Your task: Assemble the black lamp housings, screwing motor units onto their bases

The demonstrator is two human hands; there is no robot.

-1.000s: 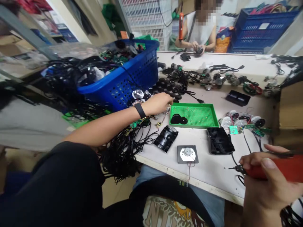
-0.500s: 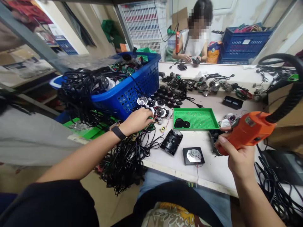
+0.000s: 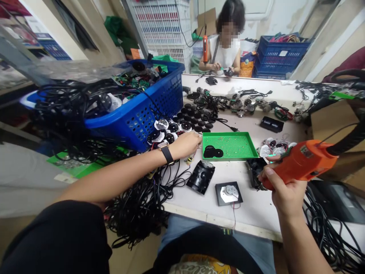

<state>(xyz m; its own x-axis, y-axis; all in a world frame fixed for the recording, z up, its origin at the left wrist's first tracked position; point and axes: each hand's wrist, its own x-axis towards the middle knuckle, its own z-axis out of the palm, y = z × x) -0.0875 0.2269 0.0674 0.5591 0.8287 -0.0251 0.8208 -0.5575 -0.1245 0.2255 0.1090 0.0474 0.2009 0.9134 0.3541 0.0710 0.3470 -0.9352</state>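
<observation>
Left hand: we saw its bent fingers [image 3: 196,140] between the white-and-black round parts [image 3: 172,128] and the green tray [image 3: 253,141]; whether the left hand [image 3: 186,145] pinched anything, we could not tell.
Right hand: our right hand [image 3: 288,194] was wrapped around the orange power driver [image 3: 303,161], its front end over the black housing [image 3: 252,167]; whether they touched, we could not make out.
Square plate: we had the square black plate [image 3: 219,191] near the table's front edge, with 1 round motor [image 3: 230,190] on top and thin wires trailing over that edge.
Black shell: the black shell [image 3: 201,177] lay open just left of the plate, apart from it.
Tray: it held a few black discs [image 3: 213,152] and small scattered bits, perhaps screws.
Progress: we judged the work partway: shell and plate lay separate, while the motor sat on its plate, its wires attached. Joining or stripping, we could not say.
</observation>
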